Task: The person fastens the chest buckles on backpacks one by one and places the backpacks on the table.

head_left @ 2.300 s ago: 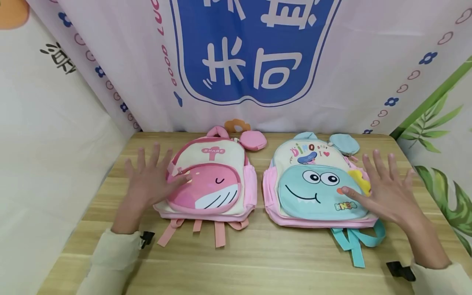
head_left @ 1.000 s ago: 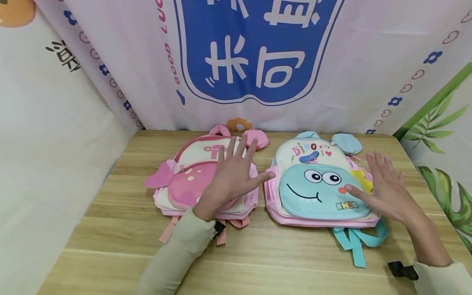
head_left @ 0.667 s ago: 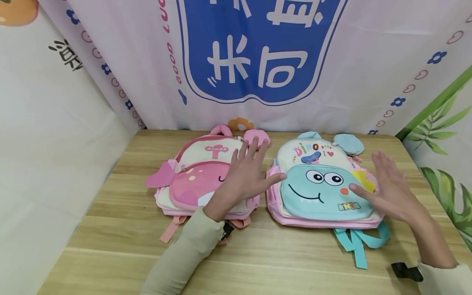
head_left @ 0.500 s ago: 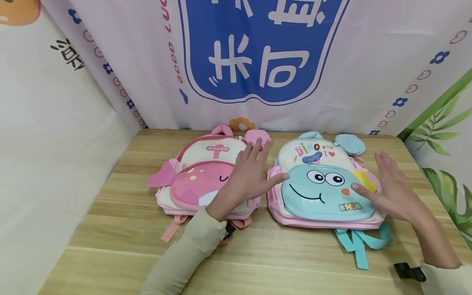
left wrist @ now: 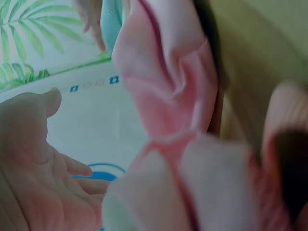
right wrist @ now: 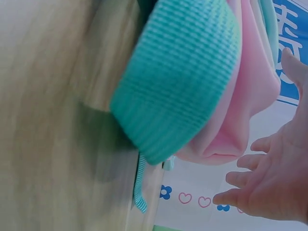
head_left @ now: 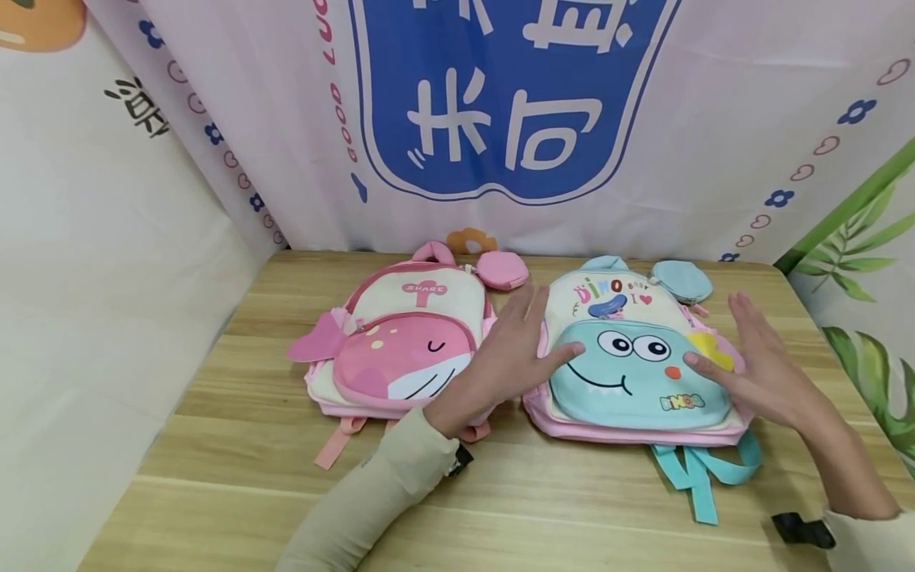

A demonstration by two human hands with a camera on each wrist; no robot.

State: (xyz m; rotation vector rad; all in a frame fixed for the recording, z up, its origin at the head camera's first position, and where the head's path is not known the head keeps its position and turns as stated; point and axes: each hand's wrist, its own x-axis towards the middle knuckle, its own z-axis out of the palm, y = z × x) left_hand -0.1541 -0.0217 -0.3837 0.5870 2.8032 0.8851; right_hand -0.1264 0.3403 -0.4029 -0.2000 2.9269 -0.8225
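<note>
Two children's backpacks lie side by side, fronts up. The left one, a cream and pink whale backpack, has a pink fin at its side. On the right is a cream, pink and light blue dinosaur backpack. My left hand hovers between the two, thumb over the dinosaur backpack's left edge, fingers straight. At that backpack's right side is my right hand, fingers extended, thumb over the front pocket. Neither hand holds anything. The right wrist view shows the right palm facing the pink side fabric.
Both backpacks rest on a wooden table. A pink pouch and a light blue pouch hang from their tops. Teal straps and a pink strap trail toward the front. A printed curtain stands behind.
My left hand has crossed from the whale backpack's left side, over that bag, to the dinosaur backpack's left edge. The right hand stays by the right side, its fingers closer together. Both backpacks stay put.
</note>
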